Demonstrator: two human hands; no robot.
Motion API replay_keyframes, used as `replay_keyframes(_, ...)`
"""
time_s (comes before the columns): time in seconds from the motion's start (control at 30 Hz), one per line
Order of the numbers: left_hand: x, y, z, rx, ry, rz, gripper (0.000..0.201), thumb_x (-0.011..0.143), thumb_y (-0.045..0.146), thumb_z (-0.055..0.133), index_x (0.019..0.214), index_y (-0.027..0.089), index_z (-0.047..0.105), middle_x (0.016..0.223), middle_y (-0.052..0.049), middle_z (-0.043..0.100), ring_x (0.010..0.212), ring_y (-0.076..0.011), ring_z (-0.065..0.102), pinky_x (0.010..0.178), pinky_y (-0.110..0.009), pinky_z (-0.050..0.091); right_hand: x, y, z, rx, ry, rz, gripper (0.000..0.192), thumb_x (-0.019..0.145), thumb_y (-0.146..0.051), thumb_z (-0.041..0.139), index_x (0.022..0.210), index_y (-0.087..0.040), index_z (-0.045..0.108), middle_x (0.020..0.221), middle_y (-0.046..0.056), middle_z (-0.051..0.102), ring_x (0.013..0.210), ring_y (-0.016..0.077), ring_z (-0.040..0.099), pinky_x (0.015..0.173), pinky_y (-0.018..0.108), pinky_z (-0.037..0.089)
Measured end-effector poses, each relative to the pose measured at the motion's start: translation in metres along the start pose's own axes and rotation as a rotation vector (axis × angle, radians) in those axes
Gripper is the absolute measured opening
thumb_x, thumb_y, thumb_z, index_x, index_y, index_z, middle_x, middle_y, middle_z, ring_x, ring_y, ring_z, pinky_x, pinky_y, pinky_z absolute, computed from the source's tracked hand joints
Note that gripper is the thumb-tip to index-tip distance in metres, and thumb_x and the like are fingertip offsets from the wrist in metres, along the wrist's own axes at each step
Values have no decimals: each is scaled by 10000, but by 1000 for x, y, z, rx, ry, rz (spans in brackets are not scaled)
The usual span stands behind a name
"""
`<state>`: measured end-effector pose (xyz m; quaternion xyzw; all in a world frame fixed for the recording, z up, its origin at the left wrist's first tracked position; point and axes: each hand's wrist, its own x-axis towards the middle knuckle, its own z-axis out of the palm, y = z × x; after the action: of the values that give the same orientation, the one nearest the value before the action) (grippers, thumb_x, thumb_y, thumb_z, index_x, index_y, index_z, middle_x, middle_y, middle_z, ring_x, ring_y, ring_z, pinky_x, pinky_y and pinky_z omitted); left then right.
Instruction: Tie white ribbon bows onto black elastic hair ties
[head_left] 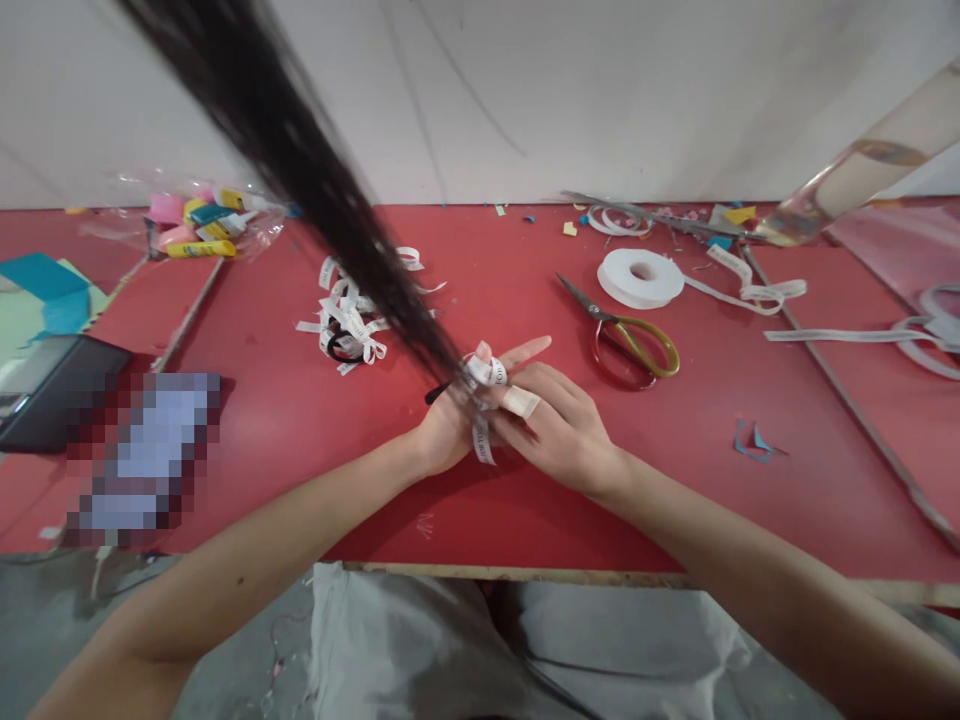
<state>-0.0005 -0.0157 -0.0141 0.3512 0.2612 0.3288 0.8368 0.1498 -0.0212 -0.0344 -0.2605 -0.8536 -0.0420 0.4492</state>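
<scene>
Blurring hair (300, 150) half-hides ribbon (484, 405) between hands (502, 415).

Right of centre, yellow-handled scissors (630, 335) lie beside a white tape roll (640, 277); a bag of coloured bits (196, 222) sits upper left.

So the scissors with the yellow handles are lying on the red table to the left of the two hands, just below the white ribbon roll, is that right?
Not quite: in the head view the scissors lie to the right of the hands, left hand and right hand. The rest holds: yellow handles, red table, just below the white ribbon roll.
</scene>
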Motion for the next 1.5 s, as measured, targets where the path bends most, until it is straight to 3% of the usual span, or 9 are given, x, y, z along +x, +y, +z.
replay_keyframes(0.27,0,-2,2,-9,12,36,771,883,714,434,1464,208,480,1070,-101,704,886,-191,648,745,-280,495,0,-3,-1,32,10,74,237,880,-63,581,1079,-190,604,915,62,674,844,182,664,715,326,587)
replay_keyframes(0.33,0,-4,1,-19,22,26,771,866,727,454,1439,214,509,912,-66,682,750,-150,596,631,-240,445,0,-3,-1,61,9,101,225,874,-59,583,1057,-189,608,916,60,668,840,177,665,719,321,590)
replay_keyframes(0.47,3,-8,-1,-7,9,15,779,825,759,479,1400,237,539,668,19,511,494,-73,328,460,-198,225,1,-3,-2,99,7,144,198,878,-56,574,1019,-194,600,902,53,651,779,154,652,667,288,577)
replay_keyframes(0.7,4,-11,-2,2,-25,9,811,831,775,441,1434,234,493,629,51,405,482,-65,247,472,-206,201,1,-4,-3,117,8,144,214,885,-54,562,1024,-215,585,880,38,642,813,161,652,673,289,566)
replay_keyframes(1.0,3,-8,1,70,20,11,852,833,776,421,1479,222,451,644,42,410,491,-72,230,472,-217,176,0,-4,-3,163,31,157,222,884,-54,544,1016,-222,602,850,22,664,772,156,645,691,310,560)
replay_keyframes(1.27,2,-7,2,10,38,-3,790,831,732,480,1424,210,513,612,46,395,490,-79,270,464,-208,197,-1,-9,-7,402,70,346,224,860,-51,593,974,-223,681,949,40,677,824,128,655,678,246,561)
replay_keyframes(1.4,3,-2,5,-12,90,0,688,860,694,482,1323,198,599,655,21,452,497,-78,301,447,-196,197,3,-7,-10,702,17,529,112,870,-205,689,981,-211,710,933,40,690,821,143,673,683,264,591)
replay_keyframes(1.5,4,2,9,-7,160,-17,605,902,647,455,1252,189,640,673,9,471,494,-75,285,439,-195,161,5,-5,-10,893,11,641,167,855,-293,727,985,-194,691,866,23,691,749,133,674,638,253,600)
